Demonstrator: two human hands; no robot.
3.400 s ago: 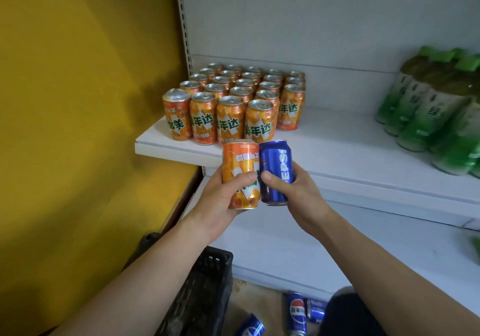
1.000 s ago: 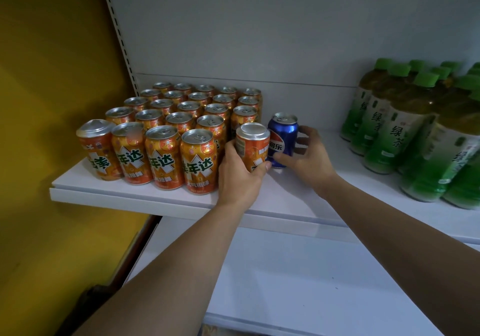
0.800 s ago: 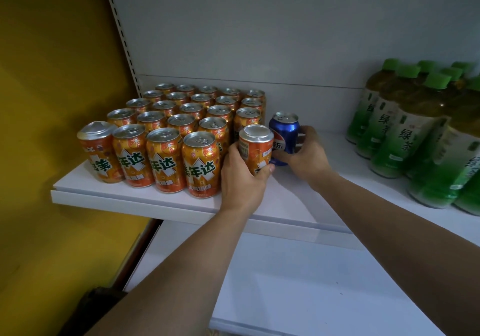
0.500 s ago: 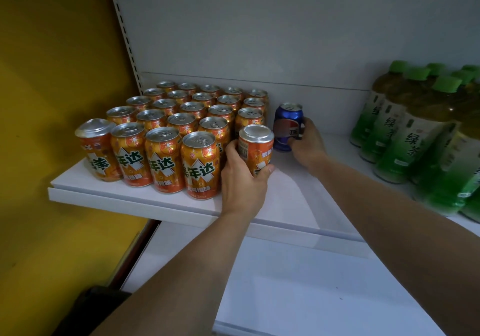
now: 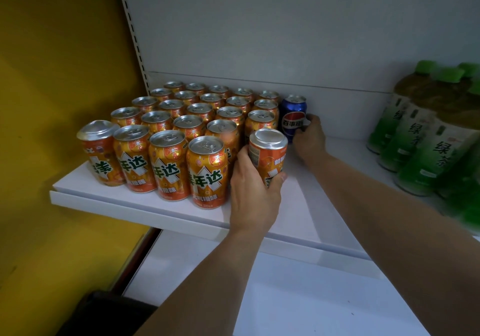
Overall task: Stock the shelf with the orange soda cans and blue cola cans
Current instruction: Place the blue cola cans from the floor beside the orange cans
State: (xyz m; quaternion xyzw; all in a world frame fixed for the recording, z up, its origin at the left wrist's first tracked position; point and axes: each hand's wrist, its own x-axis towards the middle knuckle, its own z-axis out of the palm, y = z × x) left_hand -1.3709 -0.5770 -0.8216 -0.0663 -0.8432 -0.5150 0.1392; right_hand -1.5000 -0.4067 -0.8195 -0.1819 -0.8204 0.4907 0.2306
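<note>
- Dark object (image 5: pixel 104 312) at the bottom left is cut off by the frame and too dim to identify.
- Lower shelf (image 5: pixel 298 296), white, sits under both forearms, which cross it from the bottom edge.
- Shelf (image 5: pixel 155 213), white, carries everything. Its front lip runs left to right and passes behind the left wrist.
- Left hand (image 5: pixel 255 192) is wrapped round an orange can (image 5: pixel 268 154): thumb on the can's left side, fingertips curled round the lower right.
- That can is upright at the front, just right of the front row. The hand hides its base, so I can't tell if it's seated on the shelf or lifted. Its top reads as plain smooth metal.
- Orange cans (image 5: pixel 181 133) stand packed in a block, several rows deep, on the left half of the shelf, touching or nearly so. The front row has labels facing out. The far-left front can sits a bit apart from the grid.
- Right hand (image 5: pixel 309 138) reaches past the held can and grips the blue can (image 5: pixel 293 117) low on its right side. Its fingers are curled, and the fingertips behind the can are hidden.
- Blue can is upright, just right of the block's rear rows and close to the back panel (image 5: pixel 259 24). Logo faces the camera.
- Bottles (image 5: pixel 420 138), green, are clustered at the far right, well apart from the blue can. They are blurred and cut off by the frame.
- Yellow wall (image 5: pixel 52 102) is on the left, with a slotted upright (image 5: pixel 130 24) between it and the back panel.
</note>
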